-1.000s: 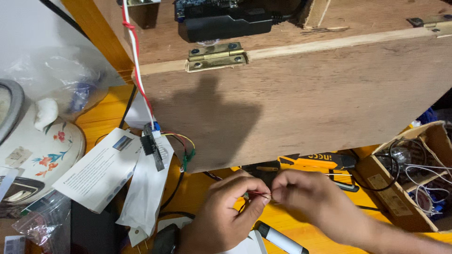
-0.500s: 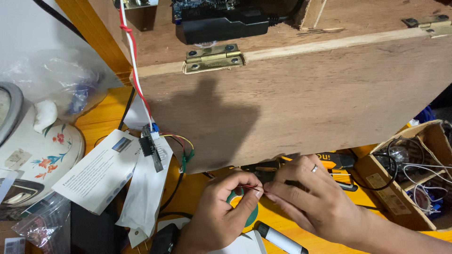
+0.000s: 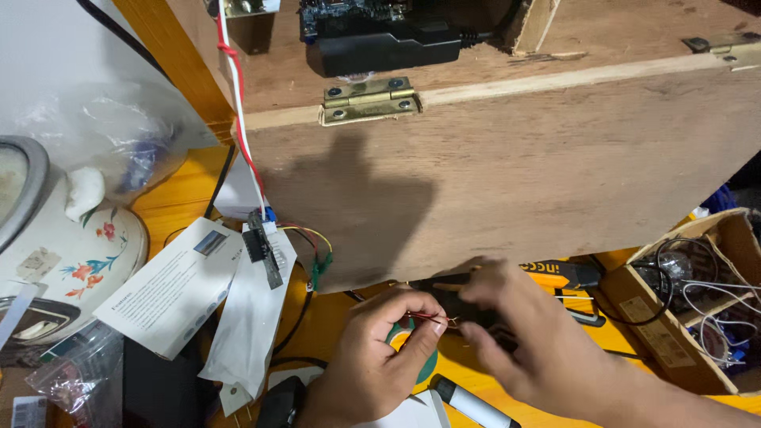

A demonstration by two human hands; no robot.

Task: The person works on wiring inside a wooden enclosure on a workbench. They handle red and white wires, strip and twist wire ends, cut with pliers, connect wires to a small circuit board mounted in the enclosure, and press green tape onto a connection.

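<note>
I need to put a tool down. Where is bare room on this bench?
Bare orange top shows between the white cooker and the wooden panel. Crowded: papers, cardboard box, and around both hands.

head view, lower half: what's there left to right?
White floral appliance → white printed leaflet → white paper sleeve → left hand pinching thin red wire → right hand → cardboard box of wires.
</note>
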